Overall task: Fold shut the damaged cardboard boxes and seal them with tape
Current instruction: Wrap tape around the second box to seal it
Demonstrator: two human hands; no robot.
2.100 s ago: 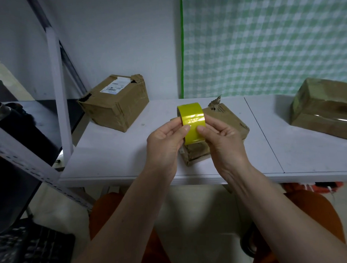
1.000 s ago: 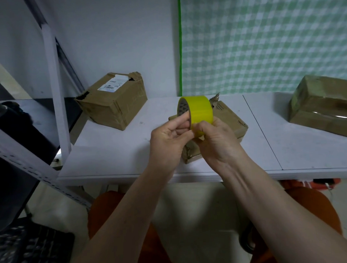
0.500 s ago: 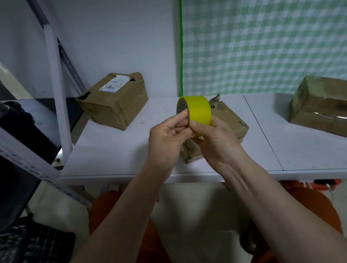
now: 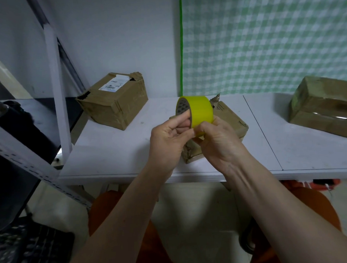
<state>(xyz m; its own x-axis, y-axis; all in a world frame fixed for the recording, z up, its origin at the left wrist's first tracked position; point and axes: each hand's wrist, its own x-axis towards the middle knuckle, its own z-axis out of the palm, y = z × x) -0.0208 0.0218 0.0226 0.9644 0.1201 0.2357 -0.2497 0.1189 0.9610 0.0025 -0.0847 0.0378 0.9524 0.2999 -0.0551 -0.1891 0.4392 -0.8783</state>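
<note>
Both hands hold the yellow tape roll [image 4: 199, 112] just above the torn cardboard box [image 4: 231, 125] on the table [image 4: 114, 153]. The left hand [image 4: 167, 135] fingers pinch its rim; the right hand [image 4: 218, 137] fingers pick at the edge, seemingly hunting the tape's free end. Next: peel a strip loose.

Bare table [image 4: 114, 153] between labelled box [image 4: 113, 102] and torn box [image 4: 230, 121].

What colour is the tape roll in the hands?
Bright yellow; the tape roll shows clearly in the head view, the only view.
</note>
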